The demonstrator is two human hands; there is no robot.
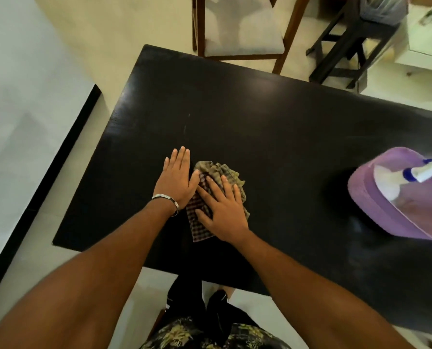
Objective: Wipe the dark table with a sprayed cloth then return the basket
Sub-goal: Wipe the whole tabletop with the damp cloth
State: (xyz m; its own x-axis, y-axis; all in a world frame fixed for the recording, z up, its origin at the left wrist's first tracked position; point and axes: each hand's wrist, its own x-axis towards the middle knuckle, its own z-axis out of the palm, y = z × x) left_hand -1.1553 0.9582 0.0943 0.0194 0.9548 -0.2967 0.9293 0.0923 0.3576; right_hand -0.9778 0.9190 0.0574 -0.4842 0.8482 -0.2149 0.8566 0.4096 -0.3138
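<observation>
Your two hands lay side by side near the middle of the dark table (272, 122), both flat and open rather than gripping anything. You had the right hand (222, 210) pressed palm-down on the checked cloth (221, 173), fingers spread across its bunched upper part, which looked like the way to keep the rag flat against the surface while you pushed it. Your left hand (177, 180), with a metal bangle (167, 200) at the wrist, rested on the bare tabletop just beside the cloth, its thumb edge touching or nearly touching the fabric; I judged it was there to steady you or to hem the cloth in. Whether the cloth was damp you could not have told from this view. You had left the purple basket (386, 212) on the table well to your right, clear of the patch you were working, and a spray bottle (396, 180) with a white and blue head stood inside it. That suggested the spraying was done and the wiping was in hand, with the basket's return not yet begun. A wooden chair (240, 31) with a pale seat stood beyond the far edge. Faint streaks showed on the dark surface, so some areas probably needed more passes.
</observation>
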